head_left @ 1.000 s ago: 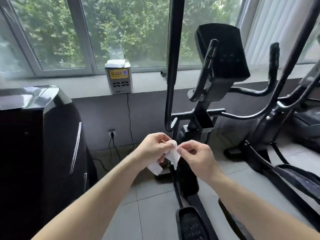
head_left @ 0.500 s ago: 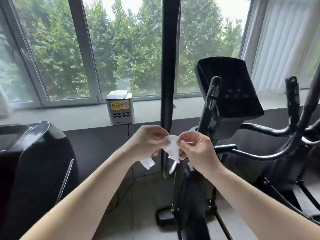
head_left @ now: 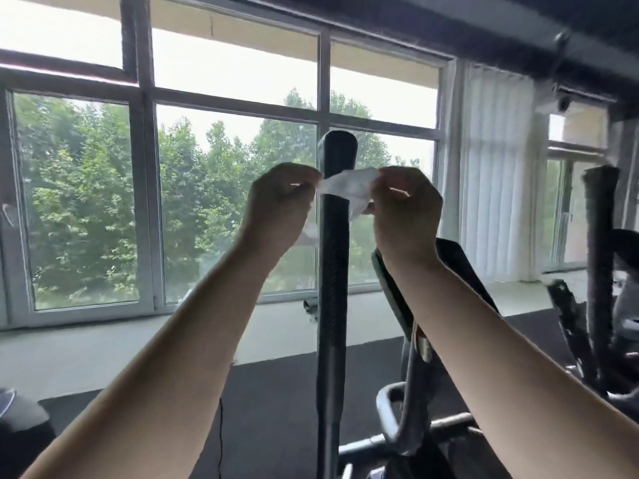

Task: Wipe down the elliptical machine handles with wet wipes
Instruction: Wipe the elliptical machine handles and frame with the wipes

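I have the wipe (head_left: pixel 347 189) pinched at its ends by my left hand (head_left: pixel 281 202) and right hand (head_left: pixel 404 205), stretched across the handle (head_left: pixel 333 236) near its top; limp, damp and tearable, I judge, so hold the edges.

The wet wipe (head_left: pixel 349 188) pinched between my left hand (head_left: pixel 276 202) and right hand (head_left: pixel 404 209) is thin, crumpled white cloth, almost see-through against the light. The upright handle (head_left: pixel 333 257) behind it looks matt black with a fine ribbed texture. Pale pleated fabric makes up the curtain (head_left: pixel 494 188).
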{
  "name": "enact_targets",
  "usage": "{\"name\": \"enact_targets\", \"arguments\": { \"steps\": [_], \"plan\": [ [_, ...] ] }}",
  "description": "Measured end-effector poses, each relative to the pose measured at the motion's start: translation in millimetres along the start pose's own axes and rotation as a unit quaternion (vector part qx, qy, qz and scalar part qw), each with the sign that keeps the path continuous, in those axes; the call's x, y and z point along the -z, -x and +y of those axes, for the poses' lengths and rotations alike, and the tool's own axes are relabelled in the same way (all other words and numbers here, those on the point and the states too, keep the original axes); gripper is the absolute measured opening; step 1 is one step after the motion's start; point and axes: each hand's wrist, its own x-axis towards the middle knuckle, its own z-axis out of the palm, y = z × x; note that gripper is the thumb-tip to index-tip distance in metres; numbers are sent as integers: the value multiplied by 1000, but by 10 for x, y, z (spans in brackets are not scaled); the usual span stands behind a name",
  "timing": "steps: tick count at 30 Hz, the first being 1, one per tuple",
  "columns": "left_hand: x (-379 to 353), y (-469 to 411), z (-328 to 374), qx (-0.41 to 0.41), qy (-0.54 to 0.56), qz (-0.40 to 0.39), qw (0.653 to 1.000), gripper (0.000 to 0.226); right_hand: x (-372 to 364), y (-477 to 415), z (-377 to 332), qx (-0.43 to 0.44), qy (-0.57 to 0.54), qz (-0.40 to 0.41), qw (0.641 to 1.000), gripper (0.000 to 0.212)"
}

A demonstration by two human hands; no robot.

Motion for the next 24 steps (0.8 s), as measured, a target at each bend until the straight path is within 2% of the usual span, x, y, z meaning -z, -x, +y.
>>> {"name": "enact_targets", "arguments": {
  "steps": [2,5,8,10,14,16,18,19,21,24],
  "plan": [
    [1,-206,7,-23,-7,11,1000,25,-169,-178,-86,21,10,20,1000,14],
    [52,-319,-51,-30,9,2,1000,26,-328,-171,-179,18,44,0,999,25],
    [81,-392,-154,-29,-16,-26,999,11,-417,14,-159,105,101,18,989,33],
    [70,-421,-223,-50,-39,-48,997,19,-452,53,-105,135,125,50,982,25],
    [78,-287,-506,-44,-6,-138,989,19,-368,265,82,128,167,49,976,19],
    [87,-174,-639,-10,46,-186,981,27,-289,460,167,91,194,24,976,5],
    [90,-96,-690,22,88,-204,975,37,-256,469,162,54,187,6,981,6],
    [84,-95,-715,33,104,-199,974,35,-290,377,124,52,184,2,982,7],
    [63,-123,-739,43,136,-189,972,23,-408,94,-39,94,198,8,976,7],
    [63,-152,-763,33,167,-199,965,18,-575,-242,-281,188,279,4,942,12]
  ]
}}
